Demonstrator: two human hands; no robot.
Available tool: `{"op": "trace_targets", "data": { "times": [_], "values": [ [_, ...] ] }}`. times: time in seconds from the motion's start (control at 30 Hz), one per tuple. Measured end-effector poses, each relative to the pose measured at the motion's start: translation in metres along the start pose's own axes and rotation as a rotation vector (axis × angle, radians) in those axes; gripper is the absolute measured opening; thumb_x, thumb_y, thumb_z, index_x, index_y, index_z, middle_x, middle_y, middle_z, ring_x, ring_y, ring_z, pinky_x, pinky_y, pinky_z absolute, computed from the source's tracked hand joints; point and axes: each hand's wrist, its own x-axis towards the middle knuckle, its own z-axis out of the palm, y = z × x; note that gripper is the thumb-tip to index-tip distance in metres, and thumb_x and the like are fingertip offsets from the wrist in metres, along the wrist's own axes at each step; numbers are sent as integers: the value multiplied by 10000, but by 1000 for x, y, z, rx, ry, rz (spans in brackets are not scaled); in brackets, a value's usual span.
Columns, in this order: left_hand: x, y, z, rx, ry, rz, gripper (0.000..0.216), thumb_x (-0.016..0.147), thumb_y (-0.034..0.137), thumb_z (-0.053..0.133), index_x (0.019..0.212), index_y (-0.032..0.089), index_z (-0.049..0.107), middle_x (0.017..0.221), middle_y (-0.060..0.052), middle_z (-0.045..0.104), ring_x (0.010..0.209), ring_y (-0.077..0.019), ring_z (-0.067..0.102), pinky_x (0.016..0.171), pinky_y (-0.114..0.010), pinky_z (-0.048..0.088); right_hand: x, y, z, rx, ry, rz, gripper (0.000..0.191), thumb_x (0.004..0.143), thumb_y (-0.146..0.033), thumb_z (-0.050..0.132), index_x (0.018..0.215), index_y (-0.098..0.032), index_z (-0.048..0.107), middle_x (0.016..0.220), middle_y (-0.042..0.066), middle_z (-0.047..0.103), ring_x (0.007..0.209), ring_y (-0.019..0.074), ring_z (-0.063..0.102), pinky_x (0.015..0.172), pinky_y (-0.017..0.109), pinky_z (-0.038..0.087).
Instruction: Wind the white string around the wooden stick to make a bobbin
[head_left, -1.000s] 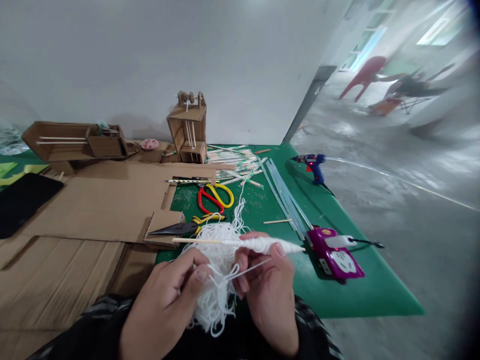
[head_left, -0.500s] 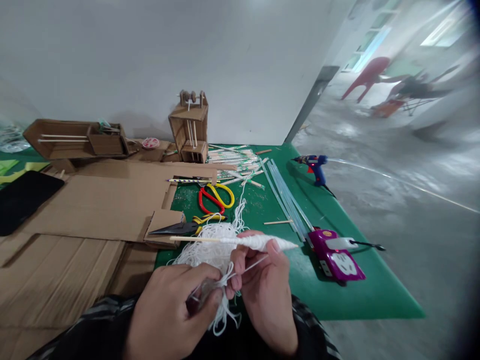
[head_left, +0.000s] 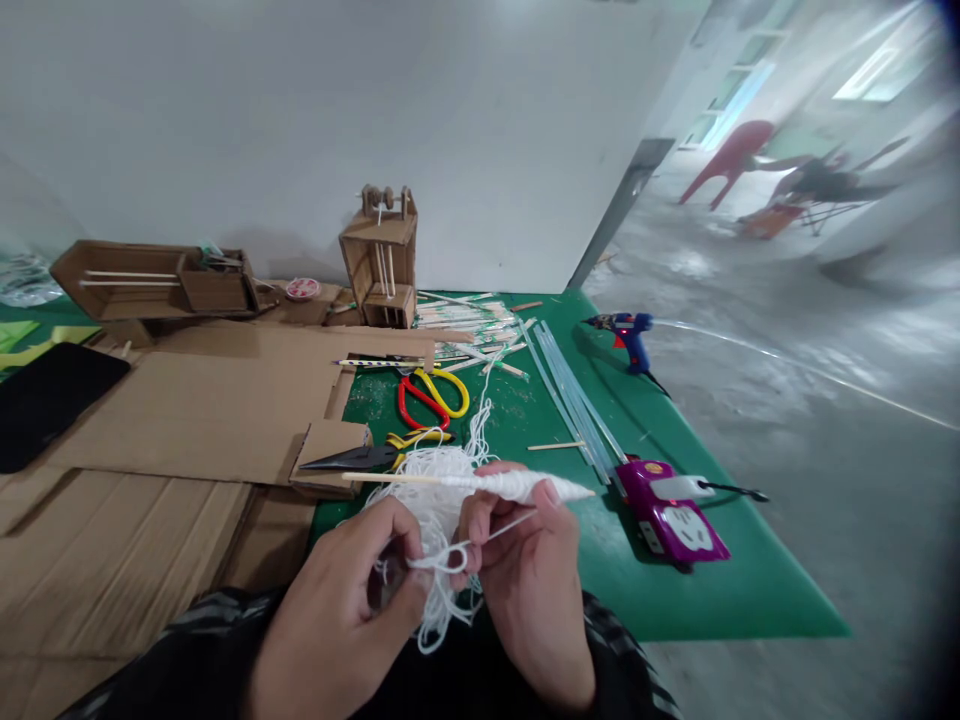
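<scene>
A thin wooden stick (head_left: 397, 479) lies level in my right hand (head_left: 529, 575), wound with white string (head_left: 517, 486) that is thick in the middle and tapers to the right end. My right thumb and fingers are closed around the wound part. My left hand (head_left: 349, 590) pinches a loop of loose string (head_left: 448, 558) between thumb and forefinger, to the left of the right fingers. One strand runs tight from that loop up to the right thumb. Beneath and behind the hands a tangled heap of string (head_left: 431, 490) rests, partly hidden by them.
Beyond the heap lie black-nosed pliers (head_left: 352, 458), red and yellow scissors (head_left: 431, 398) and a pencil (head_left: 382, 363). Cardboard sheets (head_left: 225, 400) cover the left. Glue sticks (head_left: 566, 390), a blue glue gun (head_left: 630, 335) and a purple power strip (head_left: 675, 515) lie right. A cardboard box model (head_left: 379, 260) stands behind.
My left hand has shifted slightly left and its fingertips have drawn away from the right hand. The string loop between them is now more open. My right hand holds still.
</scene>
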Motion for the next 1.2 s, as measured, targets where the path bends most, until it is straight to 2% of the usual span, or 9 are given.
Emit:
{"op": "trace_targets", "data": {
  "times": [0.17,0.3,0.5,0.77,1.03,1.2],
  "values": [
    [1,-7,0,156,121,130,139,891,263,523,764,222,482,845,-11,567,783,-165,549,696,-247,421,0,3,-2,11,-8,12,373,916,-507,462,900,-188,654,526,-30,549,399,109,515,372,229,507],
    [-1,-15,4,126,135,183,75,916,272,520,847,242,520,742,47,627,634,-112,580,598,-198,418,-1,3,-2,11,5,22,362,918,-500,464,909,-192,654,540,-27,557,409,110,520,370,226,508],
    [0,-17,9,134,132,158,69,956,295,462,910,257,498,677,84,688,616,-97,669,582,-175,436,-2,2,-2,17,-15,30,359,925,-486,458,931,-182,649,572,-17,570,444,120,545,402,236,520],
    [0,-14,9,261,145,161,59,955,339,459,940,282,456,575,130,670,490,-110,651,504,-196,397,-1,4,-3,0,-20,50,351,907,-484,478,922,-169,633,580,-10,578,452,129,551,413,240,513],
    [2,-15,11,304,132,123,92,955,369,441,921,284,453,552,120,644,480,-140,639,484,-223,377,-1,4,-4,-22,17,64,357,892,-503,505,922,-166,617,587,-4,587,484,141,584,400,213,483],
    [1,-15,10,290,115,105,96,959,371,429,926,284,452,598,112,677,523,-147,658,510,-227,396,-3,5,-4,-21,4,50,358,911,-493,477,934,-166,621,596,0,592,490,144,587,415,221,486]
  ]
}}
